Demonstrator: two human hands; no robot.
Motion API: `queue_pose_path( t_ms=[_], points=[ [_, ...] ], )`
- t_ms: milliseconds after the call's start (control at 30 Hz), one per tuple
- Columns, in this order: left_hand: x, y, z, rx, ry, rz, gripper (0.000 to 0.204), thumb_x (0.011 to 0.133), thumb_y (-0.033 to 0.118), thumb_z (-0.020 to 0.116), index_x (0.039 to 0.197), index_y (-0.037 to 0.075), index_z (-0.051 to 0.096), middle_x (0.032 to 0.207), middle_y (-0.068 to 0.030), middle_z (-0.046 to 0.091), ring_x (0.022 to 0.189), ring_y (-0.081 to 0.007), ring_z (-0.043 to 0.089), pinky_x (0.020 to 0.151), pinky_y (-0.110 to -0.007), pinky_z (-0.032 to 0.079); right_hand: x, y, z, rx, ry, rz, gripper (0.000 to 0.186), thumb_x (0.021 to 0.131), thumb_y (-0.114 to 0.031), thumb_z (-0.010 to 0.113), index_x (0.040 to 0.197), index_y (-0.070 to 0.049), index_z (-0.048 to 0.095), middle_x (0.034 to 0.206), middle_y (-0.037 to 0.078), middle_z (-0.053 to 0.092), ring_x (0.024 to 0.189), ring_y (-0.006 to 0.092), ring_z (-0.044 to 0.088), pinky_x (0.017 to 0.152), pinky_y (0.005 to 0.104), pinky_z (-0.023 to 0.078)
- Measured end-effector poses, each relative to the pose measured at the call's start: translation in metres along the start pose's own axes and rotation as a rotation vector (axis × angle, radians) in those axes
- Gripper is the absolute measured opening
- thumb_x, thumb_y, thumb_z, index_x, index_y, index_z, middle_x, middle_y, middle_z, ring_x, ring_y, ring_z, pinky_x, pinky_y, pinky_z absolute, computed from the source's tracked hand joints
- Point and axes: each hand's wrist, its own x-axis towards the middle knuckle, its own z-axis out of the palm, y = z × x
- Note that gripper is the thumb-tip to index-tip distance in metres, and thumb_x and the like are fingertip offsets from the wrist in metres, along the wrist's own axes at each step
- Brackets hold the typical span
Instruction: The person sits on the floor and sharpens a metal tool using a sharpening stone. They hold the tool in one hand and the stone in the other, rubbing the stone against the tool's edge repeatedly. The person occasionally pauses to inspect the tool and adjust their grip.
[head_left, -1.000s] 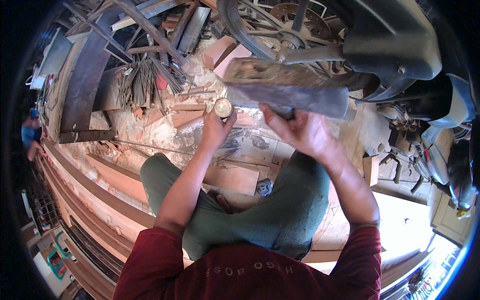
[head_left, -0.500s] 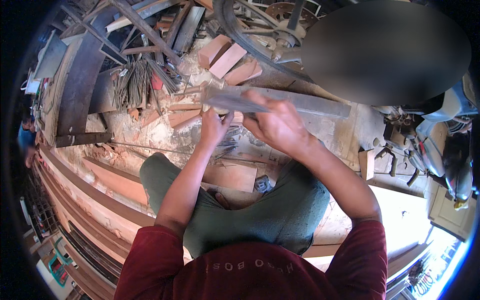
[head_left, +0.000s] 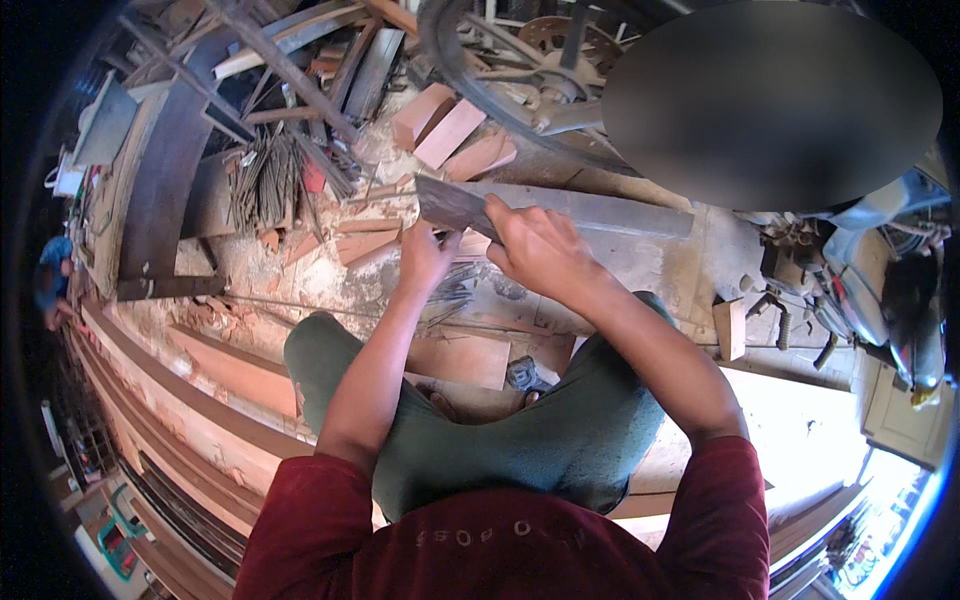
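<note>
Both hands on a long grey metal bar, centre of the frame.

The metal bar (head_left: pixel 590 208) runs from centre toward the right, above the person's green-trousered knees. Right hand (head_left: pixel 537 250) is closed over its near end; left hand (head_left: pixel 425 257) sits just below that end, fingers curled, though whether it grips the bar or something small I cannot tell. The bar looks stiff, heavy and rough-edged: best held with a full wrap near the end, the far length supported. Wood blocks (head_left: pixel 450 135) and thin rods (head_left: pixel 265 180) lie upper left.
</note>
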Motion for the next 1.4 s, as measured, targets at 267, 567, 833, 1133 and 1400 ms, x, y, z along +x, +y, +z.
queue_pose_path(
  t_ms=[267,567,833,1133,1400],
  points=[
    [-0.005,0.005,-0.004,-0.03,0.114,0.013,0.029,0.088,0.02,0.075,0.107,-0.001,0.066,0.097,-0.0193,0.073,0.088,-0.0382,0.071,0.08,-0.045,0.054,0.002,-0.025,-0.019,0.275,0.229,0.12,0.035,0.083,-0.025,0.067,0.1,0.004,0.06,0.081,0.032,0.065,0.084,0.0514,0.064,0.079,0.0559,0.052],
    [0.033,-0.007,-0.096,-0.915,0.673,-0.348,0.026,0.095,0.017,0.066,0.108,0.004,0.047,0.079,-0.0027,0.057,0.06,-0.0125,0.054,0.061,-0.033,0.052,0.024,0.112,0.144,0.241,-0.036,0.527,0.072,0.07,-0.046,0.075,0.122,0.002,0.063,0.115,0.029,0.067,0.113,0.0443,0.062,0.098,0.0479,0.051],
    [0.037,-0.068,-0.106,-1.704,0.699,-0.699,0.022,0.099,0.02,0.049,0.083,0.012,0.036,0.069,0.0007,0.036,0.051,-0.0113,0.032,0.048,-0.026,0.038,0.007,0.151,0.188,0.138,-0.174,0.602,0.067,0.073,-0.052,0.074,0.116,-0.001,0.07,0.119,0.028,0.067,0.113,0.0402,0.065,0.097,0.0483,0.051],
    [0.043,-0.072,-0.098,-1.867,0.667,-0.723,0.025,0.099,0.017,0.047,0.079,0.012,0.035,0.064,0.0012,0.031,0.049,-0.0114,0.033,0.044,-0.026,0.037,0.026,-0.017,0.134,1.525,-0.345,0.383,0.055,0.105,-0.049,0.045,0.133,-0.003,0.057,0.112,0.009,0.071,0.099,0.0214,0.067,0.088,0.0355,0.055],
    [0.036,-0.069,-0.13,-1.988,0.521,-0.542,0.02,0.096,0.02,0.052,0.083,0.013,0.039,0.065,0.0016,0.033,0.049,-0.0104,0.032,0.042,-0.023,0.033,0.015,-0.06,0.097,1.615,-0.202,0.465,0.036,0.107,-0.039,0.048,0.098,-0.007,0.06,0.07,-0.006,0.043,0.059,0.0033,0.035,0.051,0.0217,0.031]
  ],
)
